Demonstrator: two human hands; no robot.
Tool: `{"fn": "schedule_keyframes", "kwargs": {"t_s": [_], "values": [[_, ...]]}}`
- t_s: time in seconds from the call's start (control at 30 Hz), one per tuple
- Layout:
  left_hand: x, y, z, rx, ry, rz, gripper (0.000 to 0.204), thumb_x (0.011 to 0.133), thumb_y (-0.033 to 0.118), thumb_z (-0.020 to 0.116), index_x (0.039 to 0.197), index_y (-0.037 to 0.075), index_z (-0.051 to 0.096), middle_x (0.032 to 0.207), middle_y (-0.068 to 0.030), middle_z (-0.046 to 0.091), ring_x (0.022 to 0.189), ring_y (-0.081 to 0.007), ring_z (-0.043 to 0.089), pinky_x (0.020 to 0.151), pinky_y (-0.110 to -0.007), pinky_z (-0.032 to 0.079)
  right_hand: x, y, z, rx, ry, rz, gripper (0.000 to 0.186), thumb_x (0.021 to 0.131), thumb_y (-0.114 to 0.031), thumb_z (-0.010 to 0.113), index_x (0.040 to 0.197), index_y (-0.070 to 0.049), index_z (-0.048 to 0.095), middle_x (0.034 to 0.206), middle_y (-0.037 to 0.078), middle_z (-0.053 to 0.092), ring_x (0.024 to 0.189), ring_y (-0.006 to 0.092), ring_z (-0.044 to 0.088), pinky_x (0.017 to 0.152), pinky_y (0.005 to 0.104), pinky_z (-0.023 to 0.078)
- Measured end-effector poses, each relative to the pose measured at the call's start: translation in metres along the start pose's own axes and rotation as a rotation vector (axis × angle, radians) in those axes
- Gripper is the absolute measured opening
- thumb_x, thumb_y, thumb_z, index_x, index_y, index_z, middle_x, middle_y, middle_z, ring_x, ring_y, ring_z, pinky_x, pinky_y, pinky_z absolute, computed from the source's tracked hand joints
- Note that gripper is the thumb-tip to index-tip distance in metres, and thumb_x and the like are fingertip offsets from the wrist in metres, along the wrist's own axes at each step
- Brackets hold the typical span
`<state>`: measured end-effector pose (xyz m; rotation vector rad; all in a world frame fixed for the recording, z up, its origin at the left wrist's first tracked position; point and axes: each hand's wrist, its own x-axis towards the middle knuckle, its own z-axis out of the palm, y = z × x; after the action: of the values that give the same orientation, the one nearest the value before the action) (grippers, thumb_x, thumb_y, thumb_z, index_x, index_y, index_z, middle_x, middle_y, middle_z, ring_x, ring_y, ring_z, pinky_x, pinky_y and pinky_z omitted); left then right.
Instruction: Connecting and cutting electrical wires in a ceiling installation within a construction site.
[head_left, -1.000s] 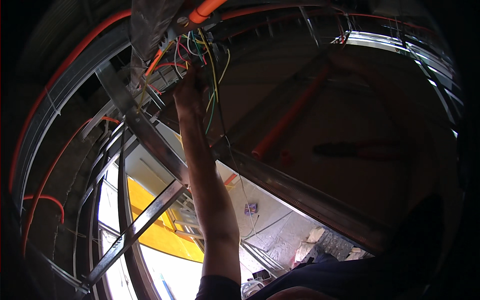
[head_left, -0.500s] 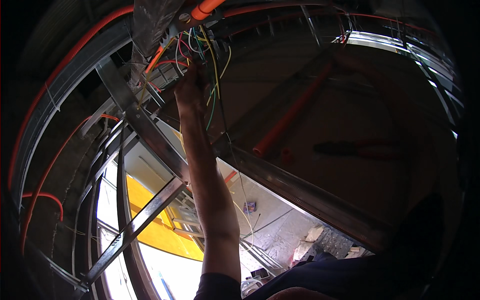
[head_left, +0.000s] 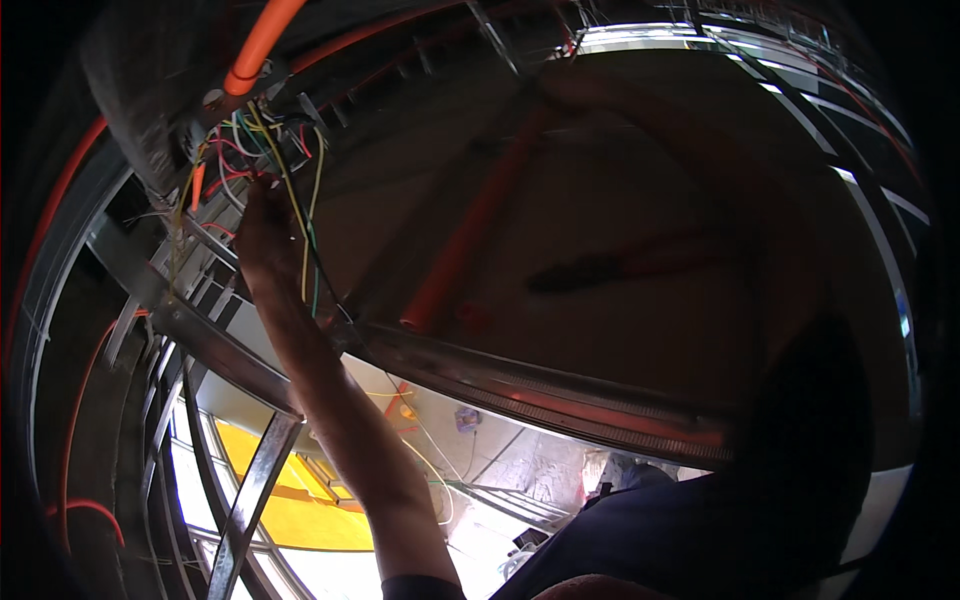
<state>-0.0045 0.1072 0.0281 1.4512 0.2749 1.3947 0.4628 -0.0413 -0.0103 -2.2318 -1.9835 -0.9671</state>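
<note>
My left hand (head_left: 262, 225) is raised at the upper left with fingers closed among coloured wires (head_left: 312, 235), apparently gripping one; its fingertips are dim. The wires hang beneath an orange conduit (head_left: 265, 45) by a metal beam. My right hand (head_left: 570, 92) is very faint in deep shadow near the top of a dark board (head_left: 640, 180), close to the upper end of an orange pipe (head_left: 470, 220) lying there; what its fingers do is unclear. Red-handled pliers (head_left: 620, 262) and a small orange piece (head_left: 472, 315) lie on that board.
Metal framing (head_left: 180, 335) crosses the left and borders the board. Red flexible conduits (head_left: 55, 210) run along the outer frame. Far below are a floor (head_left: 505, 465) with loose items and a yellow surface (head_left: 310, 510) beside bright openings.
My view has turned, so the wires, conduit and left arm appear farther left and the board fills more of the picture. My left hand stays among the wires.
</note>
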Motion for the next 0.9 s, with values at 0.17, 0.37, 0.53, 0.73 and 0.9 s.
{"fn": "schedule_keyframes", "kwargs": {"t_s": [0.17, 0.37, 0.53, 0.73, 0.9], "values": [[-0.011, 0.005, 0.008, 0.327, 0.036, 0.115, 0.036, 0.095, 0.035, 0.054, 0.112, 0.004, 0.062, 0.070, 0.0060, 0.046, 0.064, -0.0044, 0.042, 0.058, -0.019, 0.032, -0.010, -0.020, -0.022, 0.152, 0.038, 0.041, 0.023, 0.086, -0.016, 0.051, 0.092, 0.001, 0.063, 0.092, 0.021, 0.065, 0.084, 0.0338, 0.064, 0.074, 0.0444, 0.050], [-0.009, 0.009, 0.008, -0.036, 0.022, -0.082, 0.029, 0.097, 0.025, 0.053, 0.113, 0.001, 0.058, 0.081, 0.0023, 0.054, 0.074, -0.0068, 0.052, 0.070, -0.020, 0.045, -0.018, -0.066, -0.064, 0.260, -0.003, 0.014, 0.022, 0.082, -0.018, 0.055, 0.092, 0.000, 0.063, 0.089, 0.019, 0.065, 0.086, 0.0350, 0.064, 0.072, 0.0453, 0.050], [-0.008, 0.006, 0.004, -0.060, -0.039, -0.011, 0.025, 0.099, 0.022, 0.048, 0.110, 0.001, 0.058, 0.086, -0.0001, 0.057, 0.080, -0.0099, 0.055, 0.083, -0.026, 0.046, -0.018, -0.108, -0.092, 0.287, -0.061, -0.110, 0.020, 0.074, -0.012, 0.060, 0.091, -0.002, 0.065, 0.085, 0.018, 0.066, 0.085, 0.0340, 0.064, 0.072, 0.0449, 0.050], [-0.009, 0.010, 0.010, -0.130, -0.135, 0.001, 0.022, 0.099, 0.021, 0.046, 0.105, 0.003, 0.057, 0.082, -0.0004, 0.055, 0.076, -0.0107, 0.054, 0.090, -0.034, 0.048, -0.016, -0.138, -0.105, 0.161, 0.002, -0.253, 0.016, 0.070, -0.008, 0.062, 0.085, -0.006, 0.067, 0.083, 0.017, 0.066, 0.083, 0.0341, 0.064, 0.072, 0.0443, 0.051], [-0.013, 0.012, 0.013, -0.136, -0.014, -0.050, 0.021, 0.100, 0.021, 0.045, 0.103, 0.004, 0.056, 0.081, -0.0006, 0.055, 0.075, -0.0117, 0.054, 0.094, -0.038, 0.048, -0.022, -0.147, -0.103, 0.199, -0.003, -0.297, 0.014, 0.072, -0.009, 0.062, 0.085, -0.005, 0.067, 0.083, 0.017, 0.066, 0.084, 0.0336, 0.064, 0.074, 0.0440, 0.051]]}}
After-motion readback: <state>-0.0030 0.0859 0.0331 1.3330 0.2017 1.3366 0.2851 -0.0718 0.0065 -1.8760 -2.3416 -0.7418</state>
